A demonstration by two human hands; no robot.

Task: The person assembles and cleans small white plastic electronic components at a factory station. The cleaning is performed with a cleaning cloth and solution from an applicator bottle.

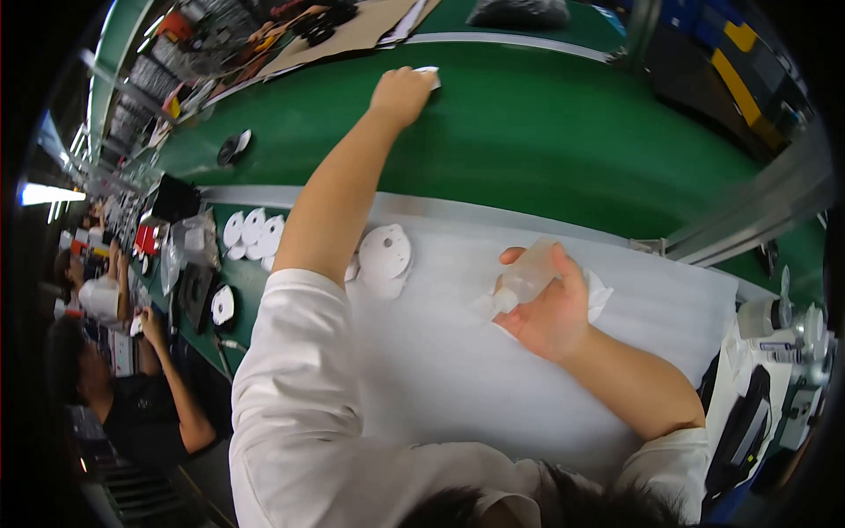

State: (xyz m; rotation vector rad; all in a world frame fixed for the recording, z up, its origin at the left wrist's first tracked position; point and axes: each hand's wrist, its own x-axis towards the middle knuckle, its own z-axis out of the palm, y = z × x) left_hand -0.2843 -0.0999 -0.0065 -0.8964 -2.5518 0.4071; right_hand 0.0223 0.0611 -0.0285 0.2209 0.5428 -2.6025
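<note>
My left hand (403,97) is stretched far out over the green conveyor belt (546,123). Its fingers are closed on a small white wipe (429,74), mostly covered by the hand. Nearer to me, above the white-covered bench, my right hand (559,312) is wrapped round a translucent plastic bottle (533,271), tilted with its narrow end toward the lower left. A white sheet like a wipe (599,296) shows beside and under that hand. Round white plastic discs with holes (385,253) lie on the bench to the left of the bottle, partly behind my left arm.
More white discs (255,227) lie on the green surface at left. A dark part (233,148) sits on the belt. A metal post (748,216) rises at right, near clear containers (805,330). Two people (141,396) work at far left. Cardboard (343,35) lies beyond the belt.
</note>
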